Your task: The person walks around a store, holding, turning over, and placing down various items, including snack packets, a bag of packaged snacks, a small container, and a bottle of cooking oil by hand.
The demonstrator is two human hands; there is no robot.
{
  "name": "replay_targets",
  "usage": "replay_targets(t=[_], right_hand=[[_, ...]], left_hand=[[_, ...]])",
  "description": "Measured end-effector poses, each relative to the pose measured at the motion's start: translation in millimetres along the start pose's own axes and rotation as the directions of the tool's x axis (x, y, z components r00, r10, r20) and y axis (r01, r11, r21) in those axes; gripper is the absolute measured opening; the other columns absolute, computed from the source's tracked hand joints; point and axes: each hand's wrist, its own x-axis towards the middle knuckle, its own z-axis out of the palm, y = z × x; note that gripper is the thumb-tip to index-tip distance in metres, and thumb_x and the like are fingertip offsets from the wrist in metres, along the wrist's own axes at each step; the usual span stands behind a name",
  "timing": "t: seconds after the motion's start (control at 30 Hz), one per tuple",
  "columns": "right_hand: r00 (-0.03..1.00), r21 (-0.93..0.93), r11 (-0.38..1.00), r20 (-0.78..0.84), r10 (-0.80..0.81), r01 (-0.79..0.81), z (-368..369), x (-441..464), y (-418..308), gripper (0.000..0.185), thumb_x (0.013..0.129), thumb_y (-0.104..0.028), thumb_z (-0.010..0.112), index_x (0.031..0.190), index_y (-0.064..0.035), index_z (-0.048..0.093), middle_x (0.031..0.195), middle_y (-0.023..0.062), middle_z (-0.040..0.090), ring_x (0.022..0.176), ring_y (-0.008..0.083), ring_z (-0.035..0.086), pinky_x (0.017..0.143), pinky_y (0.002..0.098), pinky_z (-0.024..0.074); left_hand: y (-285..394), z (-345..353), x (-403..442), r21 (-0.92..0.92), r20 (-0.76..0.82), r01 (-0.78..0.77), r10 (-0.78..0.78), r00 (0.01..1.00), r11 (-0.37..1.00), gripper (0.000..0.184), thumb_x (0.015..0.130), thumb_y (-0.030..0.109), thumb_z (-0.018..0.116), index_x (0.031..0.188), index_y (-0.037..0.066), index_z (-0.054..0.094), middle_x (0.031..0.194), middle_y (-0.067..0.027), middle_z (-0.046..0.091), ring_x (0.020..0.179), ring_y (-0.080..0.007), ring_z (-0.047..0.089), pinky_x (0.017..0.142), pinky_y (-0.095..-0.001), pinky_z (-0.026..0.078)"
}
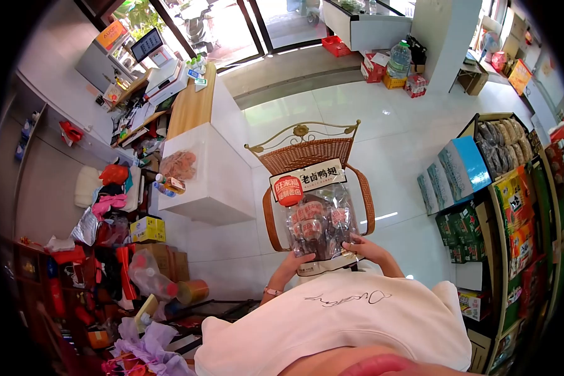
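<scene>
A large clear bag of packaged duck wings (pixel 319 216) is held upright in front of my body, over a woven chair (pixel 310 155). It has a cream header with Chinese print and a red label, and several small red-marked packs show through the plastic. My left hand (pixel 288 266) grips its lower left edge, thumb on the front. On the lower right edge, my right hand (pixel 373 252) holds it with thumb and fingers closed. The fingers behind the bag are hidden. A bracelet sits on my left wrist.
A white counter (pixel 213 169) with a wooden top stands at the left, a clear bag (pixel 178 164) on its corner. Shelves of packaged goods (pixel 514 207) line the right side. Boxes (pixel 148 229) and clutter fill the lower left. A water jug (pixel 399 59) stands beyond the chair.
</scene>
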Motion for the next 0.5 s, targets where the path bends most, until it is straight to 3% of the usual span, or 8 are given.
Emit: replay_targets(t=[0.13,0.23,0.33,0.43,0.5], right_hand=[[1.000,-0.005,1.000,-0.022,0.008,-0.008,-2.8,5.8,-9.6,0.083,0.076,-0.032,0.063,0.130,0.0068,0.013,0.118,0.0146,0.043,0.106,0.0163,0.042,0.089,0.0272,0.0332],[1.000,-0.006,1.000,0.001,0.007,-0.007,-14.3,23.2,-0.5,0.065,0.077,-0.034,0.061,0.127,-0.0028,0.033,0.118,0.0109,0.044,0.105,0.0153,0.042,0.089,0.0266,0.0322],[1.000,-0.012,1.000,0.009,0.017,-0.017,-15.1,24.0,-11.7,0.067,0.077,-0.035,0.061,0.127,-0.0020,0.032,0.118,0.0117,0.044,0.106,0.0159,0.042,0.090,0.0266,0.0322],[0.995,-0.112,0.993,-0.102,0.020,-0.031,-23.7,38.4,-1.4,0.070,0.077,-0.035,0.061,0.128,-0.0008,0.029,0.118,0.0127,0.044,0.105,0.0166,0.042,0.089,0.0267,0.0330],[1.000,-0.065,0.998,-0.016,0.020,-0.021,-9.1,16.1,-38.5,0.079,0.075,-0.039,0.061,0.130,0.0027,0.022,0.124,0.0160,0.038,0.112,0.0200,0.038,0.092,0.0279,0.0302]], left_hand=[[4.3,-1.7,10.0,-0.019,0.007,-0.026,0.026,1.000,0.999,0.048,0.072,0.017,0.066,0.113,0.000,0.046,0.109,-0.0039,0.052,0.098,-0.0132,0.047,0.086,-0.0269,0.036],[7.7,-2.7,17.0,-0.009,-0.004,-0.059,0.059,0.998,0.998,0.049,0.072,0.017,0.066,0.113,0.001,0.046,0.109,-0.0037,0.051,0.098,-0.0131,0.047,0.086,-0.0270,0.036],[9.8,-3.6,20.2,0.014,-0.024,-0.065,0.065,0.998,0.998,0.049,0.072,0.018,0.066,0.114,0.001,0.046,0.108,-0.0036,0.051,0.098,-0.0130,0.047,0.086,-0.0270,0.037],[27.4,3.7,20.9,0.050,-0.034,-0.055,0.057,0.998,0.997,0.050,0.074,0.017,0.064,0.116,0.001,0.043,0.110,-0.0048,0.050,0.098,-0.0139,0.047,0.085,-0.0274,0.037],[29.0,0.7,23.9,0.079,-0.023,-0.045,0.047,0.999,0.996,0.051,0.076,0.014,0.060,0.119,0.000,0.038,0.112,-0.0069,0.048,0.100,-0.0157,0.047,0.085,-0.0282,0.038]])
